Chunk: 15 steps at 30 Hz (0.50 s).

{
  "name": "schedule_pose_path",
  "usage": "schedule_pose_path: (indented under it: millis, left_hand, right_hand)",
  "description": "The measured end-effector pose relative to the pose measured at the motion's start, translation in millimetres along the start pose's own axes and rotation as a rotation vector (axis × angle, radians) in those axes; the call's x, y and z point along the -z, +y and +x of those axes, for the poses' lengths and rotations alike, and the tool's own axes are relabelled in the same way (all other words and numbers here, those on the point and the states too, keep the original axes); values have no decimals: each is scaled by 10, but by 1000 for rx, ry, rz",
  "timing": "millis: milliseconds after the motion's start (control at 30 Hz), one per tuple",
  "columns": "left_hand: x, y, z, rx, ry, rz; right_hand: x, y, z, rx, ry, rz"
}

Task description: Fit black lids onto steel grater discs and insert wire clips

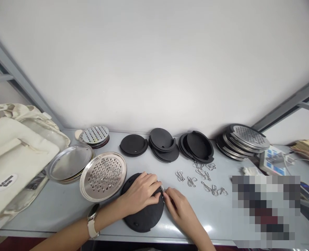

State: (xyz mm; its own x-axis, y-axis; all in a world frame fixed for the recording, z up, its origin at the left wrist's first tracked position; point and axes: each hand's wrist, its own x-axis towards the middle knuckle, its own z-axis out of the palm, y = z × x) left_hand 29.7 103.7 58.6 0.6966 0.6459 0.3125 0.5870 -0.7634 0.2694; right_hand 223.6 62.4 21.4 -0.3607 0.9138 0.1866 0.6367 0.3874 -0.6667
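A round black disc [144, 219] lies near the front edge of the table. My left hand [144, 191] is over it, fingers bent and closed at the disc's right edge on a small metal wire clip [162, 188]. From the right, my right hand [179, 205] pinches the lower, ring-like end of the same clip between thumb and forefinger. The fingers partly hide the clip, and whether it passes through the disc cannot be seen. Several loose wire clips [191, 181] are scattered to the right, beyond my right hand.
Left of the disc are a round metal grater plate [104, 177] and stacked metal plates [70, 162]. Black round holders [133, 144] line the wall, with stacked graters [250, 136] at right. A cream bag [18, 150] stands left; a power strip [273, 162] lies right.
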Motion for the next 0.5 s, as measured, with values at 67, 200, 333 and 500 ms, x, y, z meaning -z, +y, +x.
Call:
schedule_pose_path:
  millis: [67,200,333,500]
  left_hand:
    - [2,2,2,-11,-10,12]
    - [11,7,2,-19,-28,28]
    - [19,7,2,-24,-51,28]
    - [7,3,3,-34,-47,36]
  right_hand:
    - [-4,7,-1,-5,-6,6]
    - [-10,14,-2,-6,-22,11]
    - [-16,20,-6,-12,-27,15]
    - [-24,38,-10,-16,-32,18]
